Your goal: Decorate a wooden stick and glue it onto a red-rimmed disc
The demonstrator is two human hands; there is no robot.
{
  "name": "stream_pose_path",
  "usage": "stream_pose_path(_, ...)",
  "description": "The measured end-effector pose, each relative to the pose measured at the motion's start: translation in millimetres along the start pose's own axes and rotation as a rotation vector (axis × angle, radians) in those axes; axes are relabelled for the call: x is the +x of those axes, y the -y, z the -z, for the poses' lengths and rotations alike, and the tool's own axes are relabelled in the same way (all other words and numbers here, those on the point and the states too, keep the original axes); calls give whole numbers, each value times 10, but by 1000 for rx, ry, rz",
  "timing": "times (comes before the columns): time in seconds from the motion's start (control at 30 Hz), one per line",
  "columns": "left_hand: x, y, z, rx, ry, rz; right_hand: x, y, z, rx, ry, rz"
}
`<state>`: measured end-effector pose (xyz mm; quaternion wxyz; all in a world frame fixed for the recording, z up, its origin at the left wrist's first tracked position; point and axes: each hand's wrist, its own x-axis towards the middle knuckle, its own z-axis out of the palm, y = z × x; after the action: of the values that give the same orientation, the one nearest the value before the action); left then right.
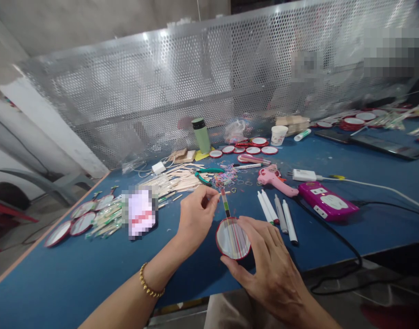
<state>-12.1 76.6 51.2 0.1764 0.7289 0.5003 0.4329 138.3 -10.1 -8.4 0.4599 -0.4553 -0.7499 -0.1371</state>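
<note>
My right hand grips a small round red-rimmed disc by its edge, thumb below and fingers at the upper right. Pale and red streaks run across the disc's glossy face. From its far side sticks out a narrow stick with red, clear, green and black bands. My left hand is pinched close to the stick's tip; what lies between the fingertips is too small to tell. Just beyond are teal-handled pliers and a heap of colourful rubber bands.
White-barrelled markers, a pink glue gun and a purple power block lie right. Wooden sticks, a phone and more discs lie left. A green bottle and paper cup stand before a perforated metal panel.
</note>
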Motion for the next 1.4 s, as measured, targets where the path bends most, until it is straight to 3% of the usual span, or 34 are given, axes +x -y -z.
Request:
stream_pose_path(0.77, -2, 27, -38, -48, 12, 16, 11, 2, 11, 2, -12, -2)
stream_pose_path(1.4, -36, 0, 44, -82, 54, 16, 15, -6, 12, -19, -27, -4)
